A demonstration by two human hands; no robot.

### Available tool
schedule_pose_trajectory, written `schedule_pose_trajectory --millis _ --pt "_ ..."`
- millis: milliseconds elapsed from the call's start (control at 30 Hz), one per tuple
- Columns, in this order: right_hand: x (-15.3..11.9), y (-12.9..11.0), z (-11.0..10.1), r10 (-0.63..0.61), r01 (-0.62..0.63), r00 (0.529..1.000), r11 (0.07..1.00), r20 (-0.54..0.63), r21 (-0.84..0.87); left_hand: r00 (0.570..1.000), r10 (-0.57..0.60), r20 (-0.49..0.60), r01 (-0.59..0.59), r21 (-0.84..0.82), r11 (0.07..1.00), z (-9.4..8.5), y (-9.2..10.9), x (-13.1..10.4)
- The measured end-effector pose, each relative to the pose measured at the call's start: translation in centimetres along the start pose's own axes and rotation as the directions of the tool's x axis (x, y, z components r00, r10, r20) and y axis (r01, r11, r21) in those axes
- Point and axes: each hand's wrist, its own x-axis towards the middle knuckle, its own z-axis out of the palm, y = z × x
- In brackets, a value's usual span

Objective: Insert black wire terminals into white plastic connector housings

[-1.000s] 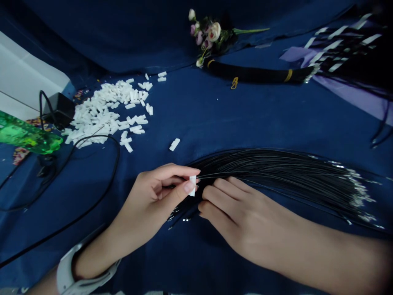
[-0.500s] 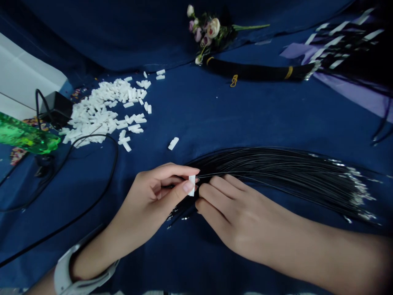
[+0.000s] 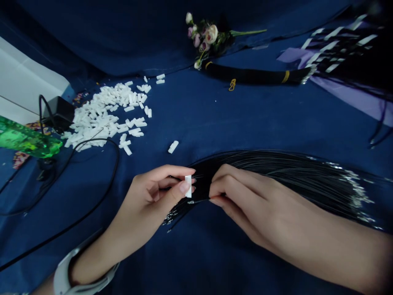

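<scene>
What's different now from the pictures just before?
The right hand has moved a little to the right, away from the left hand. Its fingertips now pinch a thin dark cord with a shiny end; I can't tell what they held before. The left hand still holds a small white piece. The white pile and the flowers stayed put.

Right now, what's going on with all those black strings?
A person is using both bare hands over a blue cloth. The left hand pinches a small white piece. Next to it, the right hand seems to pinch a thin black string, over a big bundle of black strings with silvery ends. A heap of white pieces lies off to the left, with one loose piece nearer the hands.
</scene>
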Motion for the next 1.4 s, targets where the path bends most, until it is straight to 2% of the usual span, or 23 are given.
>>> schedule_pose_trajectory --millis 67,267,467,733,967,1400 --pt "0.10 0.09 -0.26 0.019 -0.019 1.000 0.999 0.020 0.034 1.000 -0.005 -0.008 0.005 -0.015 1.000 -0.03 0.04 -0.04" --pt "-0.12 0.14 0.14 -0.066 0.067 0.997 0.997 0.030 -0.037 1.000 -0.019 -0.003 0.019 -0.074 0.997 -0.15 0.01 -0.02" --pt "-0.23 -0.06 0.09 0.053 -0.048 0.998 0.995 -0.047 0.087 1.000 -0.014 -0.005 0.013 -0.088 0.996 -0.14 -0.29 -0.01" --pt "0.04 0.11 -0.16 0.098 -0.080 0.982 0.990 -0.160 0.116 1.000 -0.002 -0.015 0.001 -0.050 0.999 -0.09 -0.47 -0.06" --pt "0.18 0.19 -0.20 0.123 -0.123 0.983 0.992 -0.134 0.009 1.000 -0.020 -0.005 0.019 -0.045 0.999 -0.06 -0.45 -0.42" --pt "0.14 0.37 0.14 0.060 -0.075 0.987 0.993 -0.146 -0.096 1.000 0.003 -0.006 -0.004 -0.019 1.000 -0.11 -0.70 -0.38"
